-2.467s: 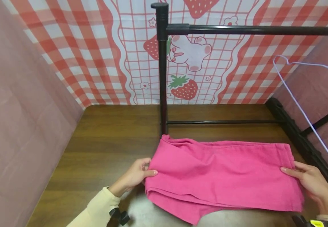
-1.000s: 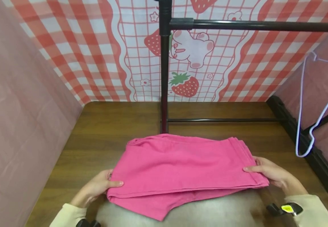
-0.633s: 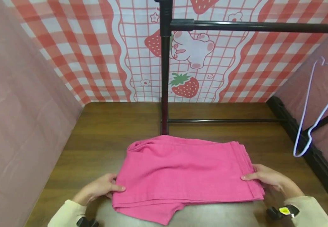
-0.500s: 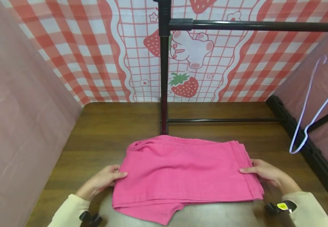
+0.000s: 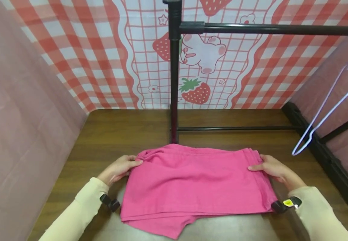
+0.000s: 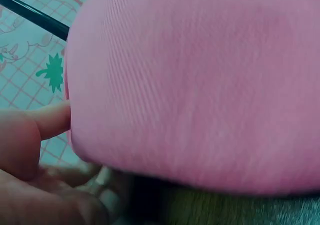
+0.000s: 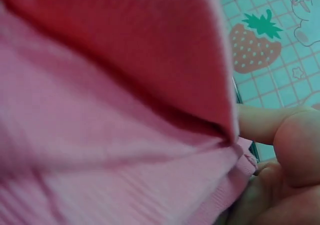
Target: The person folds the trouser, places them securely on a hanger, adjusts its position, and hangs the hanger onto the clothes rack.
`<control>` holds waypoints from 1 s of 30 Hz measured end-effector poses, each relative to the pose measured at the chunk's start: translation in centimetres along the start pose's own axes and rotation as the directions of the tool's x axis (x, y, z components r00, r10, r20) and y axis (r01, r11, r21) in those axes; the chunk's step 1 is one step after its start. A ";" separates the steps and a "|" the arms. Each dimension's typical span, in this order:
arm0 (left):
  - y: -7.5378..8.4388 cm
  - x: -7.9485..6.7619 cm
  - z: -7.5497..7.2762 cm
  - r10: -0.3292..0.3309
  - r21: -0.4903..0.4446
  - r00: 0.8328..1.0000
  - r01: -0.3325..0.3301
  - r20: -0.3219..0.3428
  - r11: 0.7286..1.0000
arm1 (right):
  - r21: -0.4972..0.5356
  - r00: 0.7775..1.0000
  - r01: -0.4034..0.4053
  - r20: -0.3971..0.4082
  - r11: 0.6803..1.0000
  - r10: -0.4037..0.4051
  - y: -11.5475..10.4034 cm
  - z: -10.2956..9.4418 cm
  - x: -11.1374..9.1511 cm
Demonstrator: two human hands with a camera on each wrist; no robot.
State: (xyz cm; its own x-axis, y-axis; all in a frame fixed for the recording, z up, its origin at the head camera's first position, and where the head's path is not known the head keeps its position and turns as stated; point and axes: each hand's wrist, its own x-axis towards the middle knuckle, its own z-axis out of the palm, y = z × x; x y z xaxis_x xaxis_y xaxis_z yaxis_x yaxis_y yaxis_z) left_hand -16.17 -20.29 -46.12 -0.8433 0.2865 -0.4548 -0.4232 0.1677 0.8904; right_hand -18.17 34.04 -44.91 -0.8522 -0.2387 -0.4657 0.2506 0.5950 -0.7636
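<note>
A folded pink garment (image 5: 201, 184) lies on the wooden table, with stacked hems at its right end and a pointed flap sticking out at its lower left. My left hand (image 5: 121, 169) pinches its upper left edge, thumb on top and the other fingers partly hidden beneath. At the upper right end, my right hand (image 5: 274, 170) grips the layered hems, its thumb lying on the cloth. The left wrist view has the thumb (image 6: 52, 121) against the smooth folded side. A deep fold opens in the cloth (image 7: 125, 100) in the right wrist view, close by the right thumb (image 7: 260, 122).
Behind the garment stands a black garment rack, its upright post (image 5: 174, 83) right at the cloth's far edge and its top rail (image 5: 267, 29) running right. A lilac wire hanger (image 5: 321, 120) hangs at the right over the rack's black foot (image 5: 321, 154). Brown tabletop (image 5: 116, 134) shows at left.
The garment was shifted left, then laid down. Over the last half second both hands have slid away from me along its ends, towards the far corners. The hanger swings.
</note>
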 end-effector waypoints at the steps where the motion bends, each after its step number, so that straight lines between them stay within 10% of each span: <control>1: 0.1 0.0 -0.1 0.005 0.002 1.000 -0.005 0.009 1.000 | -0.006 1.000 0.011 -0.014 1.000 -0.011 -0.1 0.0 -0.1; 10: 0.8 -0.9 -1.4 0.057 -0.012 0.998 -0.057 -0.040 0.998 | 0.012 0.999 0.006 -0.046 1.000 -0.006 0.0 -0.6 -0.5; 15: -0.1 -0.4 -1.3 0.007 0.085 0.999 -0.003 -0.054 0.996 | -0.012 1.000 -0.029 0.012 0.999 0.029 0.5 -0.5 -0.3; 20: -0.1 0.2 -1.5 0.106 0.205 0.992 -0.089 -0.071 0.975 | -0.021 0.999 -0.031 0.021 0.999 0.032 0.6 -0.5 0.0; 25: 1.1 1.0 -2.7 0.239 0.387 0.970 -0.237 0.044 0.891 | -0.005 0.999 -0.019 0.031 1.000 0.019 0.5 -0.5 0.1; 30: 2.0 1.8 -4.3 0.280 0.610 0.942 -0.334 0.186 0.718 | 0.036 0.999 0.003 0.039 0.999 -0.005 0.8 -0.2 0.2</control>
State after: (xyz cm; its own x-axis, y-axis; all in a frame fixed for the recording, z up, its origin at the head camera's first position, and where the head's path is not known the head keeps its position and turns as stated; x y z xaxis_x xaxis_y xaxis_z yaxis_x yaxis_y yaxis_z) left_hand -19.94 -23.54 -45.08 -0.8510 0.4924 -0.1826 0.1802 0.6003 0.7792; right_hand -18.23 34.66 -45.53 -0.8347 -0.2711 -0.4793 0.2641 0.5666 -0.7805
